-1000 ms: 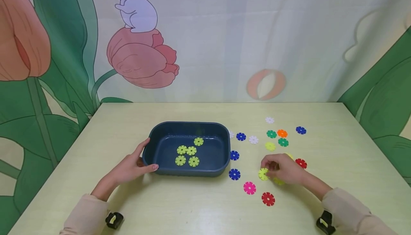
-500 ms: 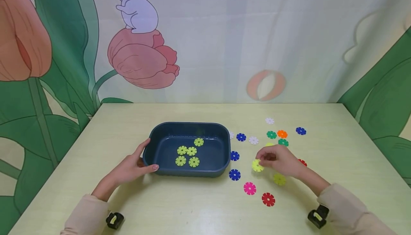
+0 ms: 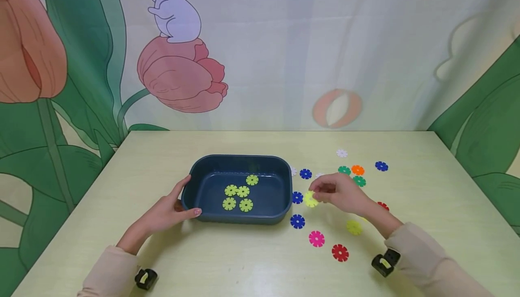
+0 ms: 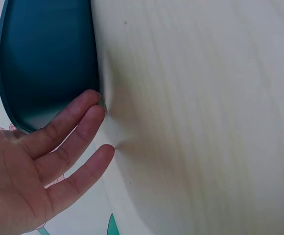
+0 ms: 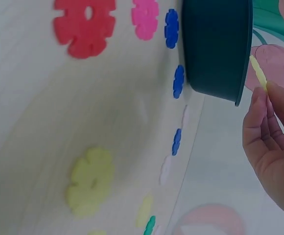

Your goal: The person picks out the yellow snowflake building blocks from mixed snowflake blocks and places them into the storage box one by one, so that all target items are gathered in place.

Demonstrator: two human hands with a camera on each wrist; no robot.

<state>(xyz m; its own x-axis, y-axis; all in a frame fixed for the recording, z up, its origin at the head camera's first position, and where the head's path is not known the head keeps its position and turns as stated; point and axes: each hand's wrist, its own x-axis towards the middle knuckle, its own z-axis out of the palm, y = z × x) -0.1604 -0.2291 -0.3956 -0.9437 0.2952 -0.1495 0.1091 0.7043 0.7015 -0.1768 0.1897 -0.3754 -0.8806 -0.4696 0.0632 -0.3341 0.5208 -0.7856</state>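
Tray in dark blue holds five yellow-green discs, lying on its floor. The left hand rests against its left end, fingers spread; the right hand pinches a yellow disc above the table, near the right rim.

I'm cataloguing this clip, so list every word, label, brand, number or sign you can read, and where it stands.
None can be read in any view.
The blue tray and flower-shaped discs show no lettering; the backdrop carries only drawings.
The black wrist devices have pale patches, too small to tell if printed.
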